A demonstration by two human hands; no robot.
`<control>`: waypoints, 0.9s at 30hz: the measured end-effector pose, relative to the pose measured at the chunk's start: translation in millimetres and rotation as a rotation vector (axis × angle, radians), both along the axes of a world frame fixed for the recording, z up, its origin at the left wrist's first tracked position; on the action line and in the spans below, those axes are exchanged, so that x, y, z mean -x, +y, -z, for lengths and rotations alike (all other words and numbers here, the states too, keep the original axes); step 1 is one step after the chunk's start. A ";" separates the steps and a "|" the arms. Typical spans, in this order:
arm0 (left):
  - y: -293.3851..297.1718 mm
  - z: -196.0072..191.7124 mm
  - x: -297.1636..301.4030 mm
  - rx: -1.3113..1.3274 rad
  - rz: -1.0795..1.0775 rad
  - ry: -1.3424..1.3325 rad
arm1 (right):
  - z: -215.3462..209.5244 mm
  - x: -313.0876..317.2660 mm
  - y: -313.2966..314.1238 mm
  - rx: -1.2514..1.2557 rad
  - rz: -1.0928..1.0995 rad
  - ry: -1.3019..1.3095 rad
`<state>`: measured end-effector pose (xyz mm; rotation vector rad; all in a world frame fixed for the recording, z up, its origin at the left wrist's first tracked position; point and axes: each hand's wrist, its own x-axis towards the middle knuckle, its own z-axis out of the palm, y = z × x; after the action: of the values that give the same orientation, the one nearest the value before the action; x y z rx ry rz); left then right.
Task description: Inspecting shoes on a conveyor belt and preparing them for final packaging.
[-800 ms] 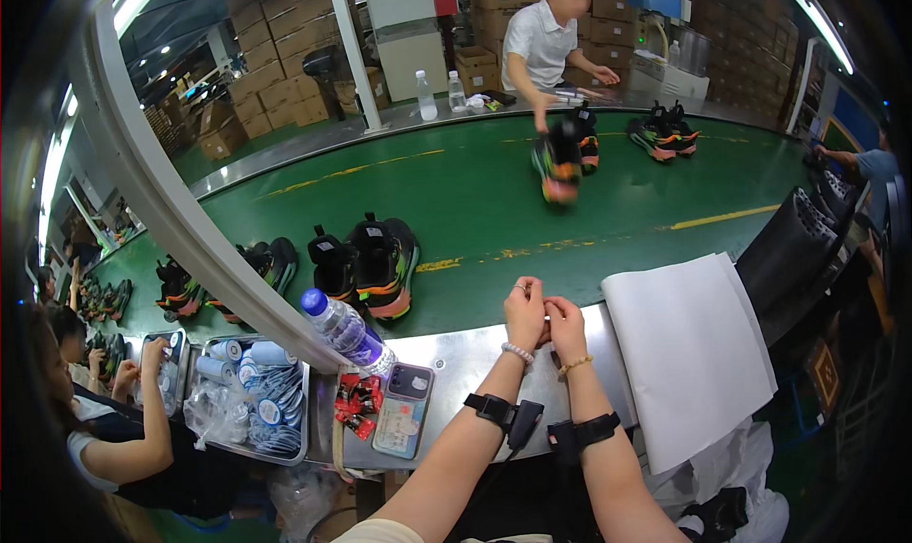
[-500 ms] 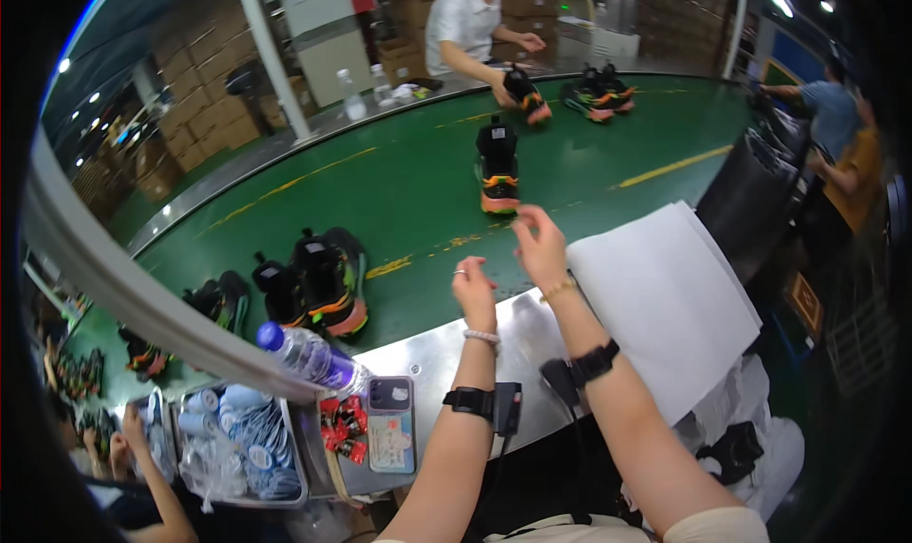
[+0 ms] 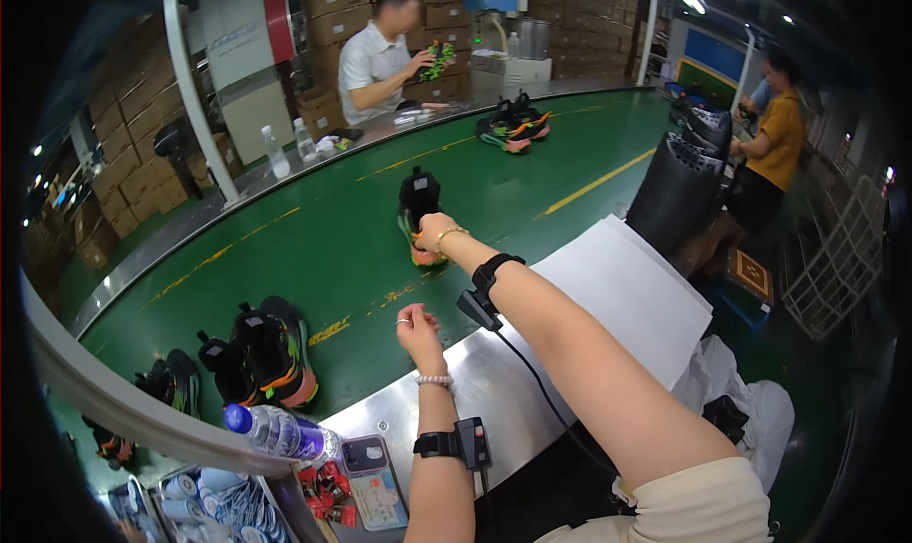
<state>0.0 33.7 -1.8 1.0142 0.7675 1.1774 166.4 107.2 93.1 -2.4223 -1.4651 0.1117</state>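
Note:
A black sneaker (image 3: 419, 196) with orange and green trim stands on the green conveyor belt in front of me. My right hand (image 3: 439, 234) reaches out to it, fingers closed at its near side; the hand covers part of the shoe. Closer to me, my left hand (image 3: 418, 339) hovers over the belt's near edge, apart from any shoe. Its fingers are curled in, and anything inside them is hidden. At the left, a pair of similar sneakers (image 3: 271, 358) rests on the belt.
A water bottle (image 3: 280, 434), a phone (image 3: 373, 481) and red packets (image 3: 326, 494) lie by the metal ledge. White paper sheets (image 3: 622, 291) cover its right part. Across the belt a person (image 3: 375, 63) holds a shoe; another pair (image 3: 514, 125) sits nearby. A curved post (image 3: 142, 396) stands left.
My right hand has stretched forward onto the sneaker. The view has shifted, so things appear further left and lower. The person opposite has lifted a shoe off the belt.

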 end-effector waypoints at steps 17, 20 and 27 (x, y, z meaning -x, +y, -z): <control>-31.6 -34.8 -14.9 -0.746 -0.074 0.507 | -226.6 -154.7 -372.5 -0.145 0.292 -0.450; -5.1 -59.2 -32.5 -0.723 -0.046 0.378 | -234.6 -225.2 -429.2 -0.200 0.542 -0.394; 43.6 -67.7 -73.8 -0.892 -0.010 0.801 | -191.2 -321.8 -483.2 -0.182 0.495 -0.187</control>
<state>73.8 77.3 65.9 2.3083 0.8515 1.1183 488.2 -376.0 284.3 -2.6105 -0.8517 -0.3487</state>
